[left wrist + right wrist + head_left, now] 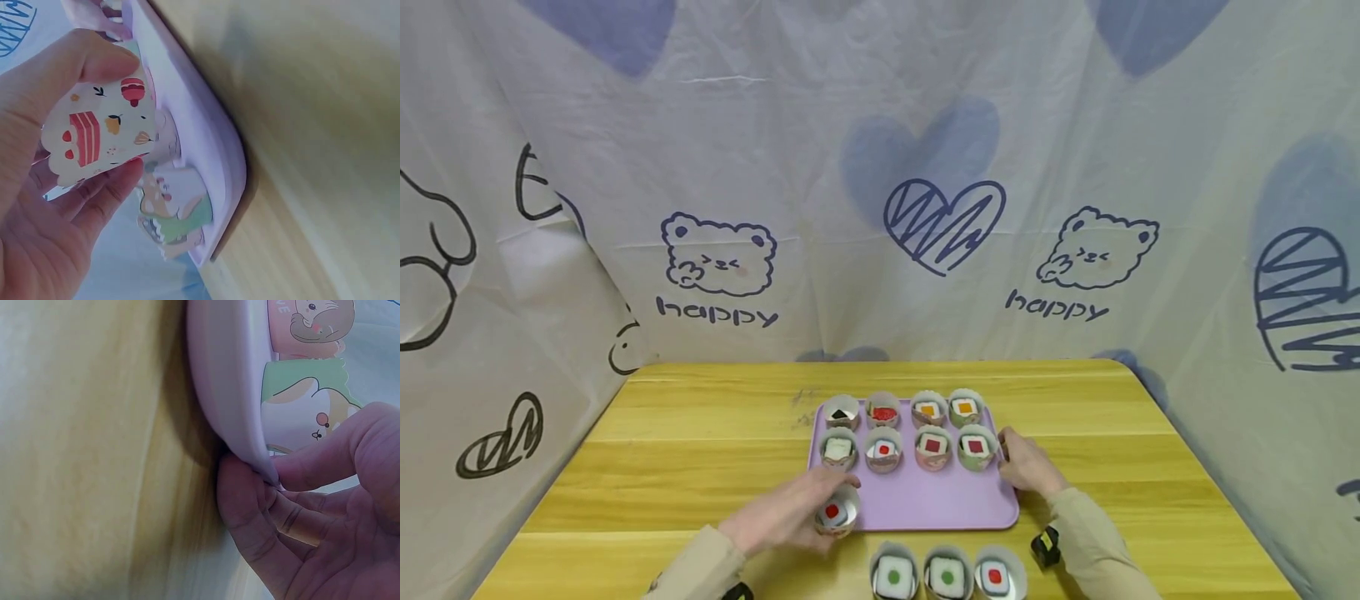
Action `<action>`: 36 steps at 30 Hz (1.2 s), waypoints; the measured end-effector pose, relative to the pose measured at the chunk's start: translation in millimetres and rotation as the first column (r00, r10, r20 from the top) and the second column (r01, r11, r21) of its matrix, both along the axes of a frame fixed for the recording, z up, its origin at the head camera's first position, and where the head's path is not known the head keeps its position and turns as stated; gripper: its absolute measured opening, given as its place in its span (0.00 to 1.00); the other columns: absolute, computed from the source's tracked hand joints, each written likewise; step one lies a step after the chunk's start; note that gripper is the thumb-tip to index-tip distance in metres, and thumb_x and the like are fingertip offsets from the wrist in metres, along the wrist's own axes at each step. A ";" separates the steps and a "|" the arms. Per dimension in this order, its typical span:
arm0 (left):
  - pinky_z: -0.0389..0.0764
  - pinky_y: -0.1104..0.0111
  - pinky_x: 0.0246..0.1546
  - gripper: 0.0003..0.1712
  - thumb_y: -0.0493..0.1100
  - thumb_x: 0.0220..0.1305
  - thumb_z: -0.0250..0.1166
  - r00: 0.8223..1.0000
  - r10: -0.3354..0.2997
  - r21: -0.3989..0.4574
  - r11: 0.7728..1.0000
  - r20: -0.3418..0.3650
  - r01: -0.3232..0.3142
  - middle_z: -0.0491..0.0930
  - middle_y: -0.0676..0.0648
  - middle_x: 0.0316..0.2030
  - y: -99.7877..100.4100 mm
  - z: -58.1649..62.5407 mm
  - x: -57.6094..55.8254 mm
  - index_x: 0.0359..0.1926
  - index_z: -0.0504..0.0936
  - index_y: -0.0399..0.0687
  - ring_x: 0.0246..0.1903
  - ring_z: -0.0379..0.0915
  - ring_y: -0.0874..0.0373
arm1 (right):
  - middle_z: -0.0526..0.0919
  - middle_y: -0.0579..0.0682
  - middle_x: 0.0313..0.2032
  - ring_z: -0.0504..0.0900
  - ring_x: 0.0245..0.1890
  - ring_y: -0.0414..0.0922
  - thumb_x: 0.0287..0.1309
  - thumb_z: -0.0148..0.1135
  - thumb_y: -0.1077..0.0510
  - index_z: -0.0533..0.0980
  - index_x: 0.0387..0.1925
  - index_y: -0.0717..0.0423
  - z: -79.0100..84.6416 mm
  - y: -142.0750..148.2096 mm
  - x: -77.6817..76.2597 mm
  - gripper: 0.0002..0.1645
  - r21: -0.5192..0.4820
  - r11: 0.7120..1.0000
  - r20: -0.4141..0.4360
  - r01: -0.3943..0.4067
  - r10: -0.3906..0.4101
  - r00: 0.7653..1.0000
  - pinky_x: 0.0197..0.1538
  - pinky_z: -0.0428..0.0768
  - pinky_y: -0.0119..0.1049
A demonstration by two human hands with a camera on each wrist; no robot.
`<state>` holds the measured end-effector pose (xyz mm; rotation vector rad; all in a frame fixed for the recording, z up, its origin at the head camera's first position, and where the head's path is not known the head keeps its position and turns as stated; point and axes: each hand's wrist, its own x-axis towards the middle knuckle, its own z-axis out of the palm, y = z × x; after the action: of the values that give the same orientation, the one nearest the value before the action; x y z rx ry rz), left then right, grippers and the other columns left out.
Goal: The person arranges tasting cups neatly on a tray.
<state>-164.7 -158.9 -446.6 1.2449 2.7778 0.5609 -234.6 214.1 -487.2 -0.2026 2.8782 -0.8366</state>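
Note:
My left hand (793, 510) grips a paper baking cup (837, 518) between thumb and fingers, at the front left corner of a lilac tray (936, 504). Inside that cup lies a white piece with a red centre. Cake and macaron prints cover the cup's wall (84, 134) in the left wrist view, where it is tilted. At the tray's right side my right hand (1028, 464) pinches the rim (253, 434) between thumb and fingers. Close to it stands a green cup with a dog print (306, 406).
Several filled paper cups stand in two rows on the tray's back half, among them one with a red filling (883, 414). Three more cups, one of them green-dotted (947, 575), stand before the tray on the wooden table (700, 433). A printed curtain (850, 250) hangs behind.

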 end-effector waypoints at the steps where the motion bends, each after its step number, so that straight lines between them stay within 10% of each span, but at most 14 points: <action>1: 0.84 0.63 0.57 0.43 0.40 0.41 0.79 1.000 0.007 -0.015 1.000 0.001 -0.007 0.79 0.42 0.56 0.0 0.9 -2.1 0.61 0.73 0.39 0.56 0.78 0.50 | 0.75 0.54 0.30 0.74 0.29 0.47 0.51 0.57 0.71 0.71 0.47 0.67 -0.1 0.2 0.0 0.18 0.001 1.000 -0.003 -0.002 0.002 1.000 0.30 0.74 0.36; 36: 0.83 0.65 0.58 0.38 0.31 0.41 0.77 0.942 -0.102 -0.318 0.948 -0.319 -0.005 0.77 0.46 0.53 5.6 -10.0 -17.7 0.57 0.75 0.44 0.53 0.73 0.54 | 0.76 0.53 0.29 0.75 0.31 0.48 0.50 0.57 0.70 0.72 0.44 0.67 -3.3 2.4 -0.6 0.17 0.021 1.000 -0.065 -0.010 0.011 0.998 0.33 0.76 0.40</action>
<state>-182.5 -153.3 -456.7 1.4369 2.9247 -0.1138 -235.1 216.5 -490.6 -0.2470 2.9421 -0.8127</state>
